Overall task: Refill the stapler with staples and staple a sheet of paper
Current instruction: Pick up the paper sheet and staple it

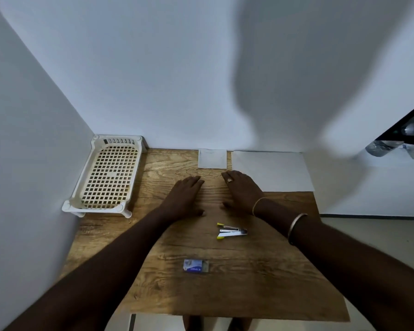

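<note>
A small silver stapler [232,231] with yellow tips lies on the wooden table [249,283], its top swung apart from its base. Nearer to me sits a small blue and white staple box [196,266]. A large white sheet of paper [273,170] rests at the back right of the table, and a small square paper [212,158] lies beside it against the wall. My left hand [185,195] and my right hand [243,189] rest flat, palms down, on the wood just beyond the stapler. Neither hand holds anything.
A cream plastic lattice tray [108,175] on short legs stands at the table's back left corner against the walls. White walls close the left and the back. Off the right edge is a dark shelf with bottles [406,139]. The floor shows below the table's front edge.
</note>
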The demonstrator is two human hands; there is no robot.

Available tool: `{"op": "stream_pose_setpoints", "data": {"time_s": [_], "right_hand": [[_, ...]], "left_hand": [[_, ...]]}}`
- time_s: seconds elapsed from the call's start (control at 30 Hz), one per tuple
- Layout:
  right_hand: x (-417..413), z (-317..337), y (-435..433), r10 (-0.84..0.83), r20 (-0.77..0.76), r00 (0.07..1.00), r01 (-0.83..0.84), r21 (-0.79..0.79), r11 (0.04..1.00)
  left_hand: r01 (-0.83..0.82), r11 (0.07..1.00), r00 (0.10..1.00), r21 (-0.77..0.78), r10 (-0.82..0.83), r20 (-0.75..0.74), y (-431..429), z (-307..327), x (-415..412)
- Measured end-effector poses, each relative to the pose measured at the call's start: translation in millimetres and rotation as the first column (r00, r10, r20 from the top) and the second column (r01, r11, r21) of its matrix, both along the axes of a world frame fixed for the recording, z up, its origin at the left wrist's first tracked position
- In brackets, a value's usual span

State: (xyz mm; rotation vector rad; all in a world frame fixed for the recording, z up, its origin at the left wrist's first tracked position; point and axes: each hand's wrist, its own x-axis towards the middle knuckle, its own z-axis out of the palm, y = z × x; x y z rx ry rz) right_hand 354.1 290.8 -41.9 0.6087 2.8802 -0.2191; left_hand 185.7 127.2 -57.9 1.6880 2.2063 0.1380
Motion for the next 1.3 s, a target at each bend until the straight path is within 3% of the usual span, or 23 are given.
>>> {"op": "stream_pose_setpoints", "data": {"time_s": [0.23,0.43,0.93,1.3], "right_hand": [[-50,-1,14,-0.028,0.254,0.967,0.021,0.031,0.999],[-69,2,21,-0.037,0.377,0.925,0.038,0.005,0.999],[-81,-5,32,-0.019,0.440,0.898,0.050,-0.058,0.997],[-60,-11,16,0.003,0.376,0.927,0.021,-0.060,0.998]], "left_hand": [[0.036,0.974,0.995,-0.225,-0.057,-0.087,38,1,-25],[0.078,0.955,0.989,-0.288,-0.110,-0.099,58,-5,-34],[0.148,0.924,0.982,-0.352,-0.181,-0.063,80,-15,-40],[0.161,0.928,0.980,-0.336,-0.190,-0.056,54,-1,-20]]}}
